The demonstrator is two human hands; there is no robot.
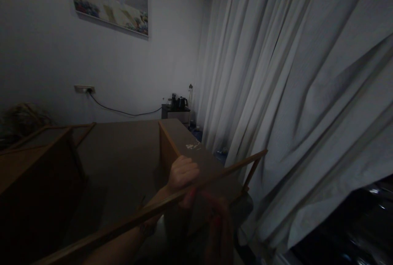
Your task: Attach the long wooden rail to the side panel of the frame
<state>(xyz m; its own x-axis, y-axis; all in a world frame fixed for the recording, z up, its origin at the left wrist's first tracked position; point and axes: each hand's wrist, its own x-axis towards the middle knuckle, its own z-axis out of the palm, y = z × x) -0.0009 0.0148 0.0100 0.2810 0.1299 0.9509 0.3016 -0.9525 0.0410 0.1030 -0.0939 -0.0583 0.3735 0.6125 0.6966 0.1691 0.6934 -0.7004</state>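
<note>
My left hand (183,171) reaches past a long wooden rail (144,212) and is closed at the near end of an upright wooden board (168,143). The board stands on edge on the table (123,146). Below the rail, my right hand (219,220) is dark and smeared by motion. Its fingertips are close to the rail's underside, and whether they touch it is unclear. The rail slants from the lower left up to the right, where a short wooden crosspiece (251,175) meets it.
At left stands a wooden frame piece (37,158). Small pale pieces (193,146) lie right of the board. Behind the table, a small cabinet (179,116) bears a black kettle (181,102), with a cord (123,112) running to the wall. Long curtains (260,72) hang at right.
</note>
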